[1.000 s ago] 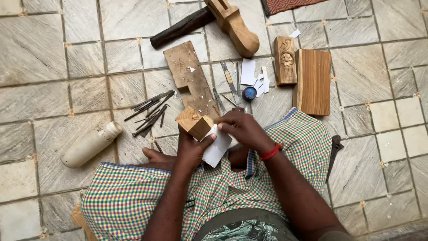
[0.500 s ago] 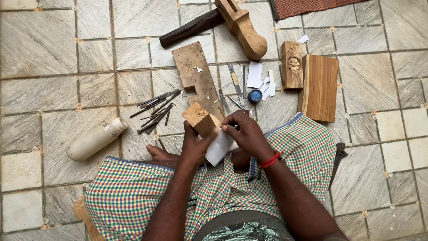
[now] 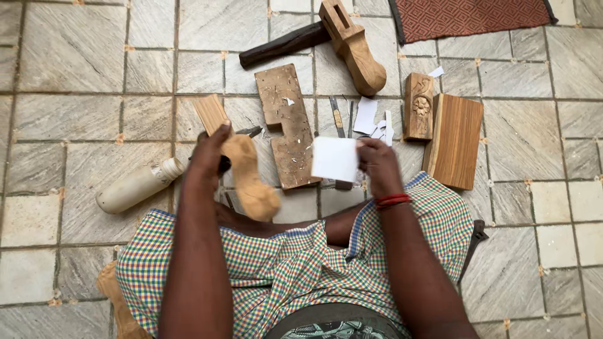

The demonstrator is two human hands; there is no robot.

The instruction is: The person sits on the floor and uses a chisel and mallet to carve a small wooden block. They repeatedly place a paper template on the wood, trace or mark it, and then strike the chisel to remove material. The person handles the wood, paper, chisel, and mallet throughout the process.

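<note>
Head view: left hand (image 3: 210, 157) grips a pale wooden piece (image 3: 248, 172); right hand (image 3: 377, 164) pinches white paper (image 3: 335, 159), nearing the wood

My left hand (image 3: 210, 154) grips a pale, smooth, matt wooden carving (image 3: 251, 179), while my right hand (image 3: 377, 163) pinches a plain white paper sheet (image 3: 335, 159). Between the hands lies a rough, chip-scarred wooden board (image 3: 287, 125). Beyond my right hand sits a striped, smooth-grained wood block (image 3: 456, 141). Checked woven cloth (image 3: 282, 263) covers my lap over the matt grey stone floor (image 3: 81, 75).
</note>
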